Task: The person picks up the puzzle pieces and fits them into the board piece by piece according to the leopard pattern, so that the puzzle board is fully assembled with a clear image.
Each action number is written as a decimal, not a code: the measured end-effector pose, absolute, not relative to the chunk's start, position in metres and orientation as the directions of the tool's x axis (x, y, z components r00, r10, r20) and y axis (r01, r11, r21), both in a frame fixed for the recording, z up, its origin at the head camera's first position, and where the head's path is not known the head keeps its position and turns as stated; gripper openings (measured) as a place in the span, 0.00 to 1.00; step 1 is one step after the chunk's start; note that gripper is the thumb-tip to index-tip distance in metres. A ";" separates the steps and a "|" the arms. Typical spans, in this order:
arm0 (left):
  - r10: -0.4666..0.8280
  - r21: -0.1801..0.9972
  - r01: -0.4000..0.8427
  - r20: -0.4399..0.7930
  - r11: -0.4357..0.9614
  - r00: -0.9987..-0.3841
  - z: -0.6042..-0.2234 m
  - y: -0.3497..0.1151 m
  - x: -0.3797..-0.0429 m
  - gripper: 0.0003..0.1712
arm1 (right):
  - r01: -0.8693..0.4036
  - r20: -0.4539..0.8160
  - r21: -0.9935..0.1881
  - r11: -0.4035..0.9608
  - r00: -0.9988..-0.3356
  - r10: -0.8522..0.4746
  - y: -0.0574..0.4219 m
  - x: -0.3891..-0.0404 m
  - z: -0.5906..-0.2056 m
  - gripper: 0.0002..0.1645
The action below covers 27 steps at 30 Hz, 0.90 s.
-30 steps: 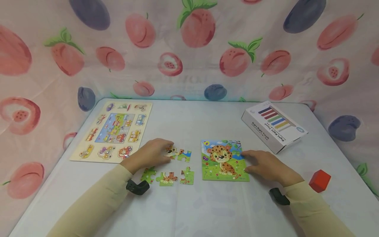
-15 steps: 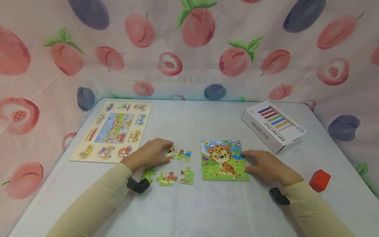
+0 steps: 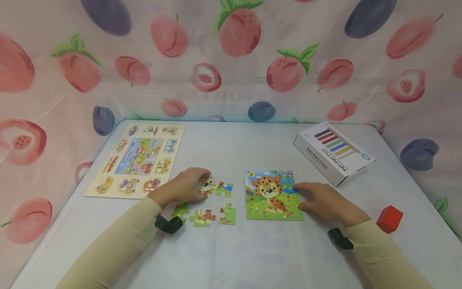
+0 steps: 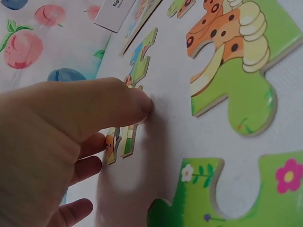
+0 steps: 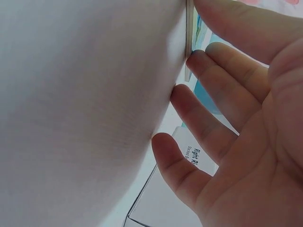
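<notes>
My left hand (image 3: 183,186) reaches over a jigsaw puzzle piece (image 3: 207,185) with part of a leopard's face, its thumb and index finger at the piece's edges. A blue and green puzzle piece (image 3: 225,190) lies against its right side. In the left wrist view, the thumb (image 4: 135,105) covers part of those pieces. Nearer the front lie a green flowered piece (image 3: 181,211), a leopard-feet piece (image 3: 203,218) and a tail piece (image 3: 227,215). My right hand (image 3: 322,202) touches the right edge of the square leopard picture board (image 3: 263,206) with thumb and fingertips, fingers only loosely bent.
A wooden vehicle puzzle board (image 3: 104,176) lies at the back left. A white box (image 3: 317,160) with coloured bars printed on it stands at the back right. Beside the right forearm sits a red block (image 3: 390,219). Behind the table hangs a fruit-patterned cloth (image 3: 238,80).
The left hand has barely shifted at the leopard-face piece. Hands, puzzle pieces and picture board otherwise keep their places; the head view drifts very slightly.
</notes>
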<state>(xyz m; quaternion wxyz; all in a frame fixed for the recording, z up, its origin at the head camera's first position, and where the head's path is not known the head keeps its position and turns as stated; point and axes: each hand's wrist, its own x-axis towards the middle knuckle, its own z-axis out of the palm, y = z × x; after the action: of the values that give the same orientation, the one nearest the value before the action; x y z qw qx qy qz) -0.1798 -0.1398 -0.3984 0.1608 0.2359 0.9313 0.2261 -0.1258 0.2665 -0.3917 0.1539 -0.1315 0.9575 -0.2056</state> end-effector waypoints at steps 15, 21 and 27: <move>0.521 0.551 0.382 -0.114 0.742 -0.846 -0.397 -0.139 -0.174 0.42 | -0.195 -0.236 -0.434 0.880 -0.917 -0.320 0.267 -0.125 -0.391 0.37; 0.527 0.535 0.412 -0.075 0.737 -0.846 -0.394 -0.130 -0.174 0.41 | -0.192 -0.237 -0.435 0.880 -0.918 -0.317 0.266 -0.125 -0.391 0.37; 0.563 0.541 0.451 -0.050 0.710 -0.825 -0.389 -0.112 -0.175 0.41 | -0.200 -0.227 -0.440 0.876 -0.919 -0.323 0.267 -0.125 -0.392 0.37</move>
<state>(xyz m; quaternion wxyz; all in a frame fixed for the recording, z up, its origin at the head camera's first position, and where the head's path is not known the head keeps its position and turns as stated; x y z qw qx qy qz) -0.1747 -0.1118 -0.3894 0.1059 0.2760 0.9185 0.2625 -0.1251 0.2668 -0.3916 0.1482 -0.1366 0.9570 -0.2086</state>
